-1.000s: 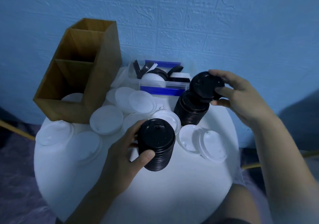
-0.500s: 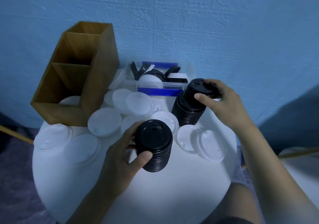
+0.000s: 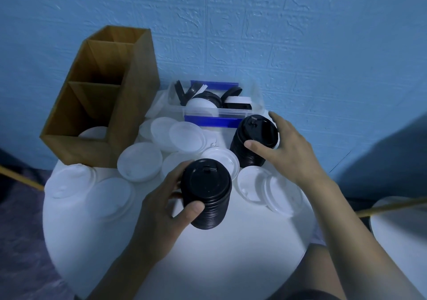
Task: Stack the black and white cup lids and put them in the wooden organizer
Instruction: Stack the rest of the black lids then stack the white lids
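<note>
Two stacks of black cup lids stand on the round white table (image 3: 208, 253). My left hand (image 3: 166, 205) grips the near stack of black lids (image 3: 206, 191) from its left side, thumb across the front. My right hand (image 3: 286, 151) holds the far stack of black lids (image 3: 253, 142), thumb in front and fingers round its right side. Several loose white lids (image 3: 141, 161) lie scattered between the stacks and the wooden organizer (image 3: 129, 105) at the back left. One white lid (image 3: 94, 132) shows inside the organizer's nearest compartment.
A clear plastic box with blue clips (image 3: 215, 112) stands against the blue wall and holds more black and white lids. Two overlapping white lids (image 3: 265, 187) lie right of the near stack. Another white surface (image 3: 399, 221) shows at the right edge.
My right hand lowered the single black lid onto the far stack and now holds that stack at its top. My left hand kept its grip on the near stack.
</note>
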Demonstrator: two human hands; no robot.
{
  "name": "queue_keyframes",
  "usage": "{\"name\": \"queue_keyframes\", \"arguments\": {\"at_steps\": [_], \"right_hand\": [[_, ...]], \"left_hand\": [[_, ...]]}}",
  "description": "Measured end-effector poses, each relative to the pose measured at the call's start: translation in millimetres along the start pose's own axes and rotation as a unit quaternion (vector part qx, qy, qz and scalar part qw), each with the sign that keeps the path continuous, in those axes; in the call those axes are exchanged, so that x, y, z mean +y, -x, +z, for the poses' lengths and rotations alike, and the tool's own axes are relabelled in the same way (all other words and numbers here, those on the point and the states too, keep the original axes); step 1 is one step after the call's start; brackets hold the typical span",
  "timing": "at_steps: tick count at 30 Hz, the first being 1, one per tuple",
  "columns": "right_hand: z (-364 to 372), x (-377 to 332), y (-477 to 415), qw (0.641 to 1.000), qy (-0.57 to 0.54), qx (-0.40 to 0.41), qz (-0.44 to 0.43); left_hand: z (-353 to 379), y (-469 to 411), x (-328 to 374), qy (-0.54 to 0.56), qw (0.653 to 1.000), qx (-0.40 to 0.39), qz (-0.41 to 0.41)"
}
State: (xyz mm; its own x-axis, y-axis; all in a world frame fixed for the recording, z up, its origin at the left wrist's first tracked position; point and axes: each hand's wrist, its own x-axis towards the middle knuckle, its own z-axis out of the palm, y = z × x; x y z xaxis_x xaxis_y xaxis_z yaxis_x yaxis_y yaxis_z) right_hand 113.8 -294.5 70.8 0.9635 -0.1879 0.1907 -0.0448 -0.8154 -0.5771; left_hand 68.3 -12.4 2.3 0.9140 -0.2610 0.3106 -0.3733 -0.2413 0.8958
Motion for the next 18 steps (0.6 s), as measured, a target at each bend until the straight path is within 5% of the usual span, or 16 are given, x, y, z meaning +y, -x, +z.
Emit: {"name": "queue_keyframes", "arguments": {"at_steps": [18], "right_hand": [[16, -4, -14, 0.998, -0.009, -0.024, -0.061]], "left_hand": [[0, 0, -1, 0.001, 1.000, -0.002, -0.007]]}}
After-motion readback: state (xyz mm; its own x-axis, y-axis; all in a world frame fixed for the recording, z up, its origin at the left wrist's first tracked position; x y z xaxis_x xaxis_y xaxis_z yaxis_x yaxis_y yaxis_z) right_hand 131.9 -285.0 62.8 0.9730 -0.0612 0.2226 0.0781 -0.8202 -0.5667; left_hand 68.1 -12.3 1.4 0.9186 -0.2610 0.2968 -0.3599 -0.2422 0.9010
